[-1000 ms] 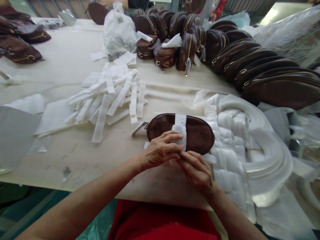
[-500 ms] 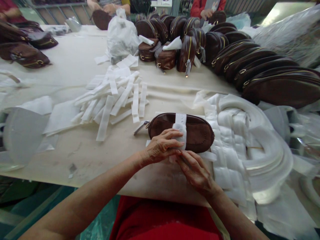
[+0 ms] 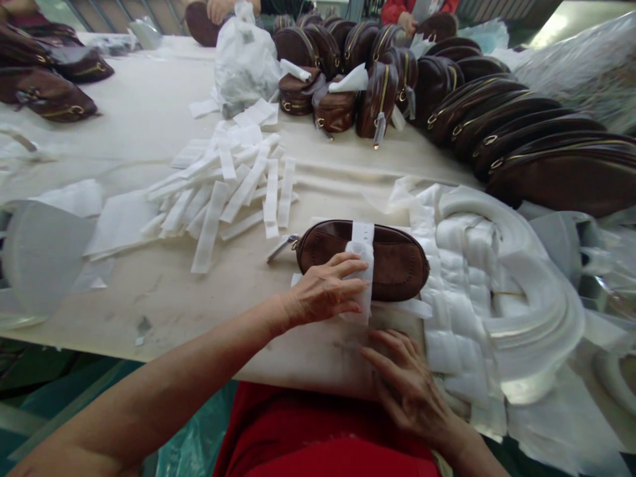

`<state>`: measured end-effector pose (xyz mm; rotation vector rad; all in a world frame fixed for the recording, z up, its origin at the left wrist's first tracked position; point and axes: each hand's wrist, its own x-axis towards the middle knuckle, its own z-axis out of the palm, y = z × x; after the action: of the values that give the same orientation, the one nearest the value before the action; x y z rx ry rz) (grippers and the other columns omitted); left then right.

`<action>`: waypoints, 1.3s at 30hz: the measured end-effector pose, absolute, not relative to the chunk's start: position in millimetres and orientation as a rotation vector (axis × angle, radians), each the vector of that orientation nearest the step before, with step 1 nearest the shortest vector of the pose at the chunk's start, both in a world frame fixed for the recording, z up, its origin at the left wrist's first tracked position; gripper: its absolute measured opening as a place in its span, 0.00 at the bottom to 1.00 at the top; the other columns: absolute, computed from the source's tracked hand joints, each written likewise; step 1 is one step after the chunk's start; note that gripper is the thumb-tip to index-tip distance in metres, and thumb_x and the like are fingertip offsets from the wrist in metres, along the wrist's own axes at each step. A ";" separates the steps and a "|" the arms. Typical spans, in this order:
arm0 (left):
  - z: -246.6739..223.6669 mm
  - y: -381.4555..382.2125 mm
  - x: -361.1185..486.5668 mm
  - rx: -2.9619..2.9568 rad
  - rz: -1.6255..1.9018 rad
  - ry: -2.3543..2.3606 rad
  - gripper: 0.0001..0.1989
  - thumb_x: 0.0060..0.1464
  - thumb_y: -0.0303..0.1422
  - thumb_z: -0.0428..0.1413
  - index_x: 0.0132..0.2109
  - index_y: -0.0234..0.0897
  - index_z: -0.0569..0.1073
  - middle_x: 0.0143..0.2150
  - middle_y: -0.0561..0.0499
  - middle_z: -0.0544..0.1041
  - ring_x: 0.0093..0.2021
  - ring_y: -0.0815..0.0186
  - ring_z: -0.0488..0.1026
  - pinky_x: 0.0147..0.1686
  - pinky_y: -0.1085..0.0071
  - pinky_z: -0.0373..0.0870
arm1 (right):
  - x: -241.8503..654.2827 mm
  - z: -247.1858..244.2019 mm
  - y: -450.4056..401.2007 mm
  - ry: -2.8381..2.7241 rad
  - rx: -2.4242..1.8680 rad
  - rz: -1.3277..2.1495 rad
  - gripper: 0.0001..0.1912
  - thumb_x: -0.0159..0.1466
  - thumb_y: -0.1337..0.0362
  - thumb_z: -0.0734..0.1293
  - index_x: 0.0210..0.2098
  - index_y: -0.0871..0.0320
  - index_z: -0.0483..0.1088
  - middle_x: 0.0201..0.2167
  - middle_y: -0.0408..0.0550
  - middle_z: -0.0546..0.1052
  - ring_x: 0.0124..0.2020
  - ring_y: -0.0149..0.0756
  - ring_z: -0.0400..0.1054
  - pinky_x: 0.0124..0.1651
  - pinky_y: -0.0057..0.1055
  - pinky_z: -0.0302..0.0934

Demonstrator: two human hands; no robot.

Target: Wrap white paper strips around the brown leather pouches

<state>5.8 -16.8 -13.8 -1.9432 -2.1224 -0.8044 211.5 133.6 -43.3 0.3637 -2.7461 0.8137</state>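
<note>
In front of me a brown oval zip pouch [image 3: 400, 265] lies on its side, its wrapped zip pull [image 3: 282, 248] pointing left. A white foam strip [image 3: 362, 233] crosses its middle and hangs over the near edge. My left hand [image 3: 325, 288] rests on the strip and the pouch's near left part, fingers stretched out and slightly spread, gripping nothing. Nearer the table edge, apart from the pouch, my right hand [image 3: 407, 377] hovers with its fingers apart and somewhat blurred. No object shows in it clearly.
Loose white strips [image 3: 209, 225] lie in a heap at left. Folded white foam pieces [image 3: 457, 298] and curved rolls crowd the right. Brown bags [image 3: 561, 172] line the back and right, beside a white plastic bag [image 3: 246, 66]. Co-workers' hands [image 3: 218, 10] hold bags across the table.
My right hand has come away from the strip, toward me and to the right. The left hand stays on the strip, its fingers a little more spread. The view has shifted slightly.
</note>
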 end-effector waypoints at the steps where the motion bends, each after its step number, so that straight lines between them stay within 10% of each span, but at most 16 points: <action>1: -12.1 -15.9 6.5 -1.941 -0.774 -2.125 0.18 0.46 0.35 0.66 0.43 0.33 0.73 0.52 0.41 0.72 0.55 0.53 0.66 0.50 0.59 0.73 | 212.4 -42.4 130.4 -2.775 0.356 0.825 0.23 0.56 0.73 0.60 0.50 0.57 0.69 0.51 0.56 0.68 0.52 0.47 0.62 0.50 0.47 0.62; 19: -16.8 -15.1 22.4 -1.880 -0.511 -1.880 0.09 0.62 0.24 0.46 0.42 0.26 0.70 0.50 0.32 0.72 0.58 0.51 0.66 0.53 0.58 0.72 | 200.5 -23.7 102.5 -2.471 0.585 0.659 0.18 0.67 0.72 0.53 0.38 0.66 0.74 0.33 0.54 0.77 0.39 0.38 0.69 0.45 0.34 0.62; 39: -35.0 -19.6 22.2 -1.892 -0.577 -1.873 0.11 0.62 0.23 0.46 0.49 0.23 0.66 0.55 0.28 0.68 0.66 0.47 0.50 0.56 0.54 0.69 | 179.0 23.0 112.3 -2.384 0.649 0.809 0.13 0.65 0.75 0.55 0.39 0.67 0.71 0.30 0.54 0.76 0.37 0.39 0.68 0.41 0.35 0.67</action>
<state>22.2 -19.6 -35.0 -1.8921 -1.8732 -0.5774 179.0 112.3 23.0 0.6493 -2.3840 0.8093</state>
